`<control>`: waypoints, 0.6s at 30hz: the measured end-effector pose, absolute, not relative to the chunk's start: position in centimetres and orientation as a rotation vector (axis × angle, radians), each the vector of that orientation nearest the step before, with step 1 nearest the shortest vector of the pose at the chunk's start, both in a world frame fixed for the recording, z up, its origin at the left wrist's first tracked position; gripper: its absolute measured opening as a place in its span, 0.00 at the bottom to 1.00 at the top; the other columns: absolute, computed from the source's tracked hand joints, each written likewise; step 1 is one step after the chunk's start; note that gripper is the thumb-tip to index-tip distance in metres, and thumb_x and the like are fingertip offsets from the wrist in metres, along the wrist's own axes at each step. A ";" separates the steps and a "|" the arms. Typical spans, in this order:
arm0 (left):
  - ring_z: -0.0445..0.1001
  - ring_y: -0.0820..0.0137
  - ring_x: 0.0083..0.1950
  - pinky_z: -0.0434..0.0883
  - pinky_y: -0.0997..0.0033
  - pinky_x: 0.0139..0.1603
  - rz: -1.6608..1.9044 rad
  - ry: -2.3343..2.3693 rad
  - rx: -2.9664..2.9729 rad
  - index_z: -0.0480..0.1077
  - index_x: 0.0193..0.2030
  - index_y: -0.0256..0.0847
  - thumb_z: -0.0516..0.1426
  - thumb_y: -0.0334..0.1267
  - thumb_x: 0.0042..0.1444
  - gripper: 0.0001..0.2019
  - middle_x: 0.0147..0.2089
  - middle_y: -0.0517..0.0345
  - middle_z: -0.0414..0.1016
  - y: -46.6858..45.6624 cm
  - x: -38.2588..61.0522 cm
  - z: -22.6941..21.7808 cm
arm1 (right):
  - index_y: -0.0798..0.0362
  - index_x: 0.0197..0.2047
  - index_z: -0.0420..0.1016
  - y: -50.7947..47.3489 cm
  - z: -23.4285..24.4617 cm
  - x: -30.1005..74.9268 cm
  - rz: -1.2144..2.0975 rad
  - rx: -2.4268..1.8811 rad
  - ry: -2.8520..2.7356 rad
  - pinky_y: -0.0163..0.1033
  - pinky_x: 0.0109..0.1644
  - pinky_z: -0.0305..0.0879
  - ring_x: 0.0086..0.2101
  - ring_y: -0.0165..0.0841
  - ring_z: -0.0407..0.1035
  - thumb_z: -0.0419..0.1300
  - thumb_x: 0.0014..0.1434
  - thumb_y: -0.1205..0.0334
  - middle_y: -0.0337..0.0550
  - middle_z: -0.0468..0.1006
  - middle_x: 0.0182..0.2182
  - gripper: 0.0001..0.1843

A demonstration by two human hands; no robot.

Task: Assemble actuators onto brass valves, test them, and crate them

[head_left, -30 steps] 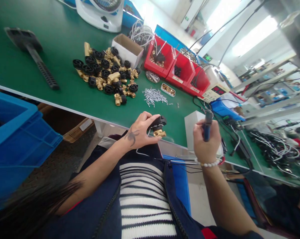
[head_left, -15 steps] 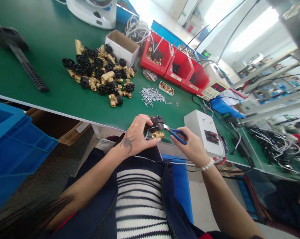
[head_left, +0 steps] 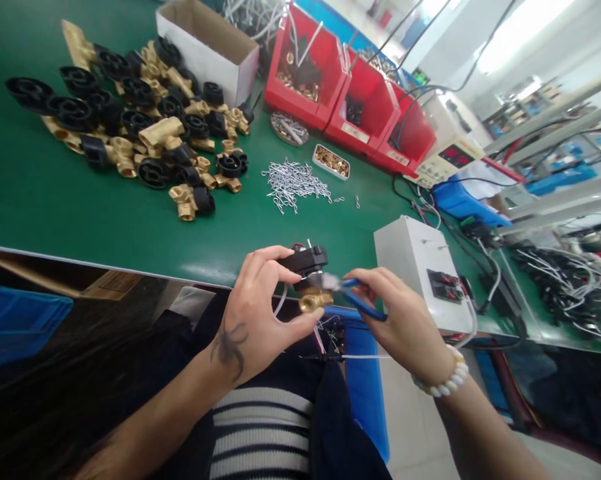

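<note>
My left hand (head_left: 263,303) grips a brass valve (head_left: 316,300) with a black housing (head_left: 308,260) on top, fingers on the housing and thumb at the brass body. A pale cable hangs from the housing beside my palm. In my right hand (head_left: 398,313) is a pair of pliers (head_left: 358,299) with blue handles, its blurred jaws at the joint between housing and brass. Whether the jaws hold anything there I cannot tell. Beyond my hands a pile of small metal clip pins (head_left: 295,185) lies on the green table (head_left: 220,250).
Brass valves with black caps (head_left: 150,133) are heaped at the left, near a white carton (head_left: 205,47). Red bins (head_left: 300,93) line the back, with a small tray of brass pieces (head_left: 331,162) before them. A grey-white box (head_left: 415,267) stands right of my hands.
My view has moved closer to the table. The held valve sits more upright, with its housing above the brass. The pliers stay at the joint, their jaws now smeared by motion.
</note>
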State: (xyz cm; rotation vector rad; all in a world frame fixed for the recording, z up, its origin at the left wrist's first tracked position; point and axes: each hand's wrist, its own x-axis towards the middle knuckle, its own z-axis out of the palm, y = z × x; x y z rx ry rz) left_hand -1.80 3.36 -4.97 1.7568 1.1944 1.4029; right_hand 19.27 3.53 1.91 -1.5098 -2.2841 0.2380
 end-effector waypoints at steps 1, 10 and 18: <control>0.72 0.58 0.58 0.72 0.49 0.59 1.403 1.197 1.753 0.67 0.41 0.41 0.67 0.36 0.50 0.15 0.55 0.47 0.71 3.3 -1.8 -5.0 | 0.50 0.44 0.72 3.5 2.1 19.3 0.265 -1.505 -2.353 0.38 0.35 0.66 0.32 0.32 0.69 0.56 0.63 0.68 0.42 0.75 0.35 0.07; 0.72 0.57 0.58 0.72 0.47 0.58 1.423 1.182 1.768 0.67 0.41 0.41 0.68 0.36 0.50 0.16 0.54 0.46 0.71 3.3 -1.9 -5.2 | 0.50 0.41 0.71 3.5 1.9 19.4 0.031 -1.473 -2.368 0.37 0.29 0.62 0.27 0.32 0.66 0.55 0.59 0.71 0.39 0.71 0.28 0.09; 0.72 0.56 0.58 0.73 0.47 0.57 1.441 1.170 1.790 0.67 0.40 0.40 0.68 0.35 0.49 0.16 0.54 0.44 0.72 3.4 -1.9 -5.3 | 0.50 0.41 0.71 3.8 2.5 19.6 0.022 -1.472 -2.264 0.36 0.30 0.65 0.27 0.31 0.68 0.55 0.60 0.70 0.39 0.74 0.30 0.08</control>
